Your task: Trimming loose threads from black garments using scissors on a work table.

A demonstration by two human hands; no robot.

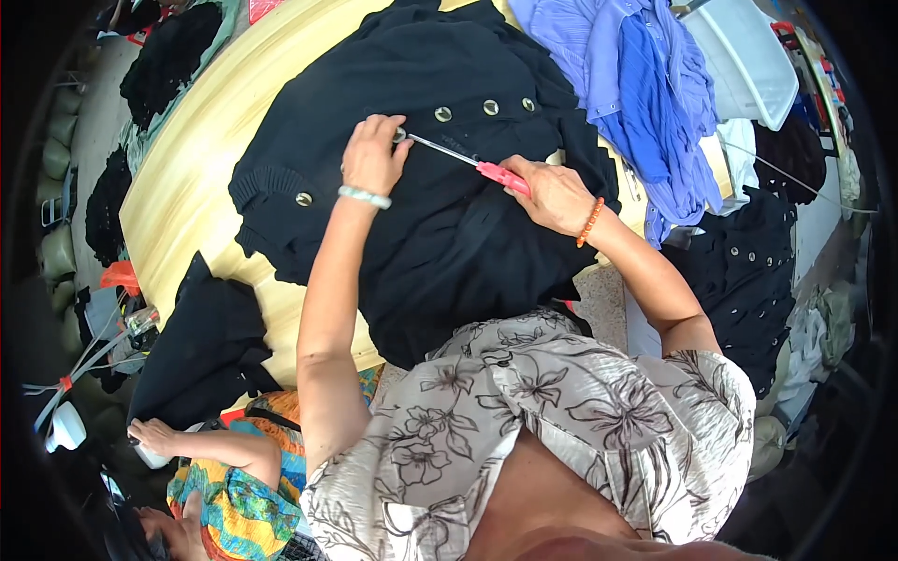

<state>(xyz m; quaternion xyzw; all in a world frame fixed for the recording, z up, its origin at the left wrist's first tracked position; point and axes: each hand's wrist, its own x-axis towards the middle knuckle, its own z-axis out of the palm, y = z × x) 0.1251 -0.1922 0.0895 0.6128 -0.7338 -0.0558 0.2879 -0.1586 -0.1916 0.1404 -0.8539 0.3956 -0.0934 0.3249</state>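
Observation:
A black knit cardigan (374,75) lies spread on the pale wooden table (173,206), with several round gold-rimmed buttons along its front. My left hand (371,154) rests on the cloth, its fingertips closed on one button (400,136). In my right hand (561,194) is a screwdriver-like tool with a pink handle (503,177) and a thin metal shaft. The shaft points left, and its tip meets the button at my left fingertips. Exactly how the tip touches the button is too small to tell. Another button (303,198) sits further left, near a ribbed edge.
Blue-violet garments (645,103) are heaped at the table's right, beside a translucent white bin (744,61). More black buttoned knitwear (739,271) hangs at the right. At lower left, a co-worker's hand (154,436) is by black cloth (210,327) at the table edge.

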